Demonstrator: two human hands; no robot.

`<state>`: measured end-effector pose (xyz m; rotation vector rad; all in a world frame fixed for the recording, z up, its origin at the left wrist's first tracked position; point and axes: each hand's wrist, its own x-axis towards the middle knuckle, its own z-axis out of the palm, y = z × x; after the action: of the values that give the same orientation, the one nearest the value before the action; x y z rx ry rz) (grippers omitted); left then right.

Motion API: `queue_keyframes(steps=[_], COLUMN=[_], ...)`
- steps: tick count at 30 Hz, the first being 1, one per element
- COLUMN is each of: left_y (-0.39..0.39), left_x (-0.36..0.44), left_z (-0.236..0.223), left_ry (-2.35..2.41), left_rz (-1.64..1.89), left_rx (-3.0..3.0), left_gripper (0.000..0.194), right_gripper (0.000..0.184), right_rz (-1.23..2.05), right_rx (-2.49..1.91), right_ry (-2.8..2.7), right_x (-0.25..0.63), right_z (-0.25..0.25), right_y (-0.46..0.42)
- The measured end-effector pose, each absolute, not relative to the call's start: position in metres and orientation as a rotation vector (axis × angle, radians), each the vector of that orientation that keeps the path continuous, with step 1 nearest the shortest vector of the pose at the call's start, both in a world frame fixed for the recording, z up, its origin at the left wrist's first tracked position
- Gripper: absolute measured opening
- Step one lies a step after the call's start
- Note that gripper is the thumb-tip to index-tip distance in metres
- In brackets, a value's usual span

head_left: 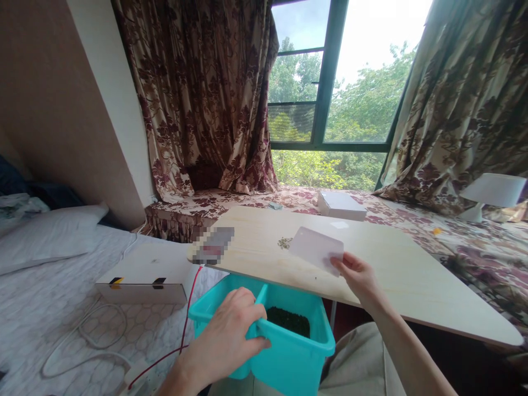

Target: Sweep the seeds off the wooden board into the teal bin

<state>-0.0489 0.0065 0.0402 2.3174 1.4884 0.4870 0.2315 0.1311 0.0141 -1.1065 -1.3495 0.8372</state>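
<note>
My left hand [237, 324] is closed over the near rim of a turquoise two-compartment bin [289, 360], at the divider. Dark, crumbly material [289, 320] lies in the bin's right compartment; my hand hides much of the left one. Between the thumb and fingers of my right hand [358, 275] is a thin, whitish flat sheet [315, 247], held at its right corner over the pale wooden tabletop [383, 264]. A small heap of greenish-brown bits [284, 242] lies on the tabletop by the sheet's left edge.
A blurred-out flat object [213, 246] sits on the table's left end, with a red cable [190, 302] hanging below. A white box [144, 272] rests on the bed at left. Behind the table are another white box [341, 204] and a lamp [493, 192].
</note>
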Motion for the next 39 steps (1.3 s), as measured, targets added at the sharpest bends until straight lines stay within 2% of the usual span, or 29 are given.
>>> queue_keyframes(steps=[6,12,20,29,39], left_y=[0.005,0.006,0.006,0.007,0.008], left_x=[-0.031,-0.03,-0.033,-0.034,-0.036], left_z=[0.04,0.039,0.039,0.038,0.035], left_ry=[1.407,1.406,1.425,1.449,1.46], left_rz=[0.478,0.517,0.528,0.518,0.525], left_rx=[2.331,2.336,2.308,2.308,2.32], left_gripper=[0.008,0.011,0.012,0.015,0.014], right_gripper=[0.044,0.043,0.041,0.03,0.027], right_rz=[0.761,0.949,0.738,0.675,0.73], right_rx=[-1.174,-1.081,-1.13,-1.216,-1.194], right_ry=[-1.316,-1.461,-1.23,-1.365,-1.38], right_x=[0.255,0.246,0.254,0.246,0.25], right_z=[-0.008,-0.003,0.013,0.007,0.01], right_y=[0.106,0.087,0.123,0.151,0.146])
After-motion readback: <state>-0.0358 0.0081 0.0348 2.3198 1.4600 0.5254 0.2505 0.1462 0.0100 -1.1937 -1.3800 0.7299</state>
